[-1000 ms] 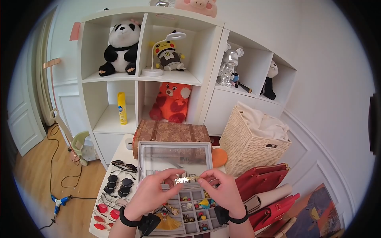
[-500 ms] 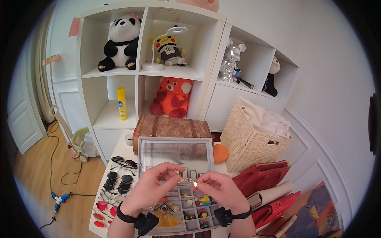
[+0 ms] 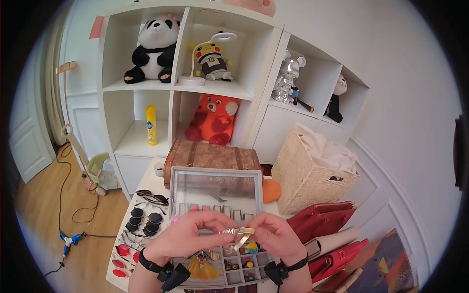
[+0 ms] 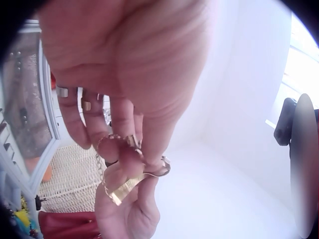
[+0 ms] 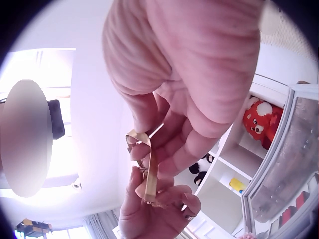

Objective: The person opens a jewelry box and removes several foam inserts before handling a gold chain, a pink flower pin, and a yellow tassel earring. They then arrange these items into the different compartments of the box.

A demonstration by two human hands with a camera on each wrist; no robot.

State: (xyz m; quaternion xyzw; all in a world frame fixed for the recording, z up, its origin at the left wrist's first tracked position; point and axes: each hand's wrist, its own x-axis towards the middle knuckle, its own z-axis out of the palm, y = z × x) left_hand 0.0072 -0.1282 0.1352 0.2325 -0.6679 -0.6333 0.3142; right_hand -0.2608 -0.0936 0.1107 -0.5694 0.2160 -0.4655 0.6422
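Over the open jewelry box (image 3: 217,170), both hands hold a gold-coloured bracelet (image 3: 244,237) with a flat band and a fine chain. My left hand (image 3: 181,239) pinches one end between thumb and fingers. At the other end, the fingers of my right hand (image 3: 279,238) grip the band close to the left fingertips. The right wrist view shows the band (image 5: 151,174) bent into a loop. A silver ring (image 4: 62,91) and a gold ring (image 4: 86,106) sit on left-hand fingers. Below the hands lie a yellow tassel ornament (image 3: 202,269) and small trinkets (image 3: 250,263) in grey compartments.
Several sunglasses (image 3: 152,223) lie left of the box. Behind it stands a brown patterned trunk (image 3: 210,154), with an orange round object (image 3: 271,190) beside it. A wicker basket (image 3: 298,176) and red bags (image 3: 320,222) are on the right.
The bracelet, earlier held out flat with raised letters showing, has turned, and its band now loops down between the hands. Both hands stay close together; the head view has shifted slightly.
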